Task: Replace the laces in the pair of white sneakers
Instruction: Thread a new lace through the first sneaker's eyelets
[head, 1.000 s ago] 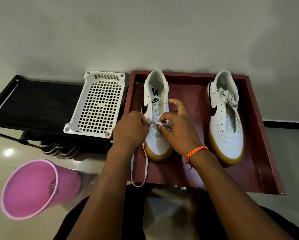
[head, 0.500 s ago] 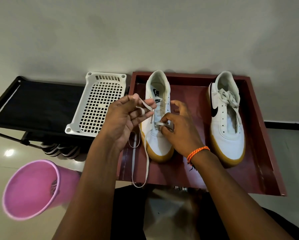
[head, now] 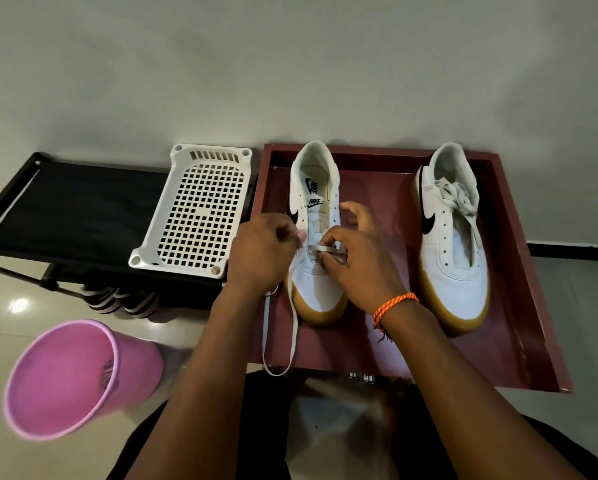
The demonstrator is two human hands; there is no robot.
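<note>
Your left hand (head: 261, 252) pinches the white lace (head: 279, 337) beside the left sneaker (head: 316, 237) in the maroon tray (head: 519, 289) — your right hand (head: 356, 258) pinches the lace across its eyelets.

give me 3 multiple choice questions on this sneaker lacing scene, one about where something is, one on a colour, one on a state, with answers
1. Where does the white basket lie?
A. on the black rack, to the left of the red tray
B. inside the red tray
C. in the pink bucket

2. What colour is the cord on the right wrist?
A. green
B. orange
C. blue

3. How is the sneaker at the right side of the tray?
A. without any lace
B. upside down
C. laced only in part, with the lace bunched near its top

Answers:
1 A: the basket rests on the black rack beside the red tray.
2 B: the wrist cord is orange.
3 C: the right sneaker has its lace heaped near the top, and its lower eyelets are bare.
</note>
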